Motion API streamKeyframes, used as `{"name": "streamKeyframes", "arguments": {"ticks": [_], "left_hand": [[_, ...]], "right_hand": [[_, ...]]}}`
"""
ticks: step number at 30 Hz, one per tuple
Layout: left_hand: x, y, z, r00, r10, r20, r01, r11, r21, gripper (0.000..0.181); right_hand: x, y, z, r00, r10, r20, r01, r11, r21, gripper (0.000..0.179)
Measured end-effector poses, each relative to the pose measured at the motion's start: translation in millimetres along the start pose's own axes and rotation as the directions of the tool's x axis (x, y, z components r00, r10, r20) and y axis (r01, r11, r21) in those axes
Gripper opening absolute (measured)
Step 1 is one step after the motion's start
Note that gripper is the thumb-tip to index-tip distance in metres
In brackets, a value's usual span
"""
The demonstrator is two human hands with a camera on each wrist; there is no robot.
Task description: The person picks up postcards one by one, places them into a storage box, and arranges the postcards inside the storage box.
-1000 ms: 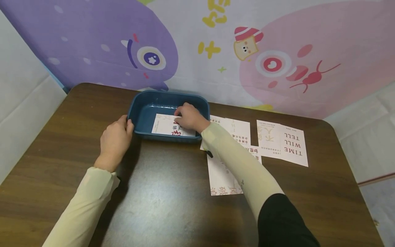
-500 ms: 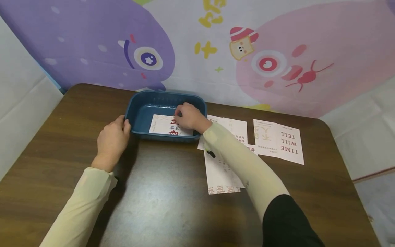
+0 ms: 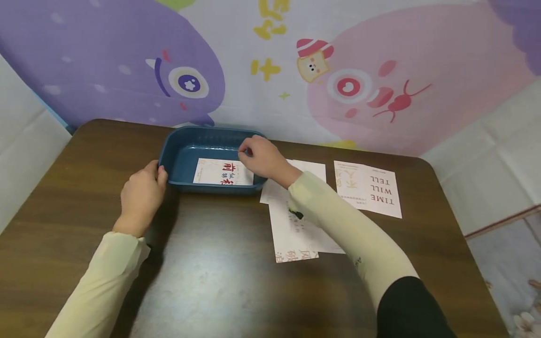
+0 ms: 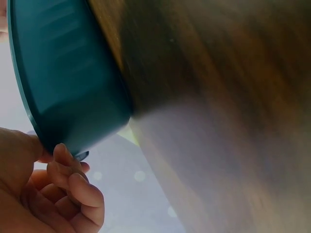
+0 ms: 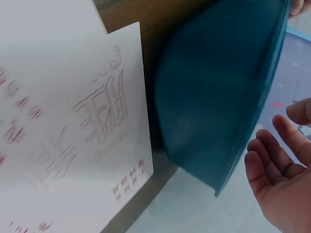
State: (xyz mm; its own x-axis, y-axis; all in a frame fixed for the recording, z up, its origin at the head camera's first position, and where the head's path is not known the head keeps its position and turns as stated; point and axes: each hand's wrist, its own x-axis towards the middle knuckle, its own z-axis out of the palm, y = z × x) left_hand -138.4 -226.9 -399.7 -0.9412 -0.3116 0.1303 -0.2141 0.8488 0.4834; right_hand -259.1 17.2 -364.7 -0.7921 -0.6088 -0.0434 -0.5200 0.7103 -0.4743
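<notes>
Pinching blue tray (image 3: 211, 188), on brown worktop (image 3: 211, 281) at 11 o'clock, by its 9 o'clock end with left grip (image 3: 141, 197); hovering right grip (image 3: 264, 158), loosely spread, at its 3 — card (image 3: 213, 172) inside, cartoon backdrop (image 3: 253, 108) at 12.

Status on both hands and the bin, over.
Left hand holds bin, left end. Right hand empty, over right end. Card lies inside. Right sleeve partly hides loose cards.

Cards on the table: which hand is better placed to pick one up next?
Probably the right hand: it looks empty and nearer the cards, while the left hand grips the blue box at its left end.
</notes>
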Motion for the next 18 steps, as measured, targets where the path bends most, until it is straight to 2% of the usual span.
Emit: {"name": "streamKeyframes", "arguments": {"ticks": [7,13,18], "left_hand": [[1.1,-1.3,-0.7,1.000,0.000,0.015,0.000,1.000,0.018,0.041],[0.5,0.0,-0.4,0.999,-0.010,0.045,0.009,1.000,0.022,0.042],[-0.3,1.8,-1.0,0.999,-0.007,0.041,0.006,1.000,0.027,0.043]], "right_hand": [[-24.6,14.0,-12.2,0.998,0.005,-0.056,-0.002,0.999,0.053,0.030],[-52.2,32.7,-20.0,0.992,0.076,-0.104,-0.070,0.996,0.058,0.030],[-78.7,51.4,-25.7,0.977,0.138,-0.160,-0.126,0.989,0.083,0.029]]}}
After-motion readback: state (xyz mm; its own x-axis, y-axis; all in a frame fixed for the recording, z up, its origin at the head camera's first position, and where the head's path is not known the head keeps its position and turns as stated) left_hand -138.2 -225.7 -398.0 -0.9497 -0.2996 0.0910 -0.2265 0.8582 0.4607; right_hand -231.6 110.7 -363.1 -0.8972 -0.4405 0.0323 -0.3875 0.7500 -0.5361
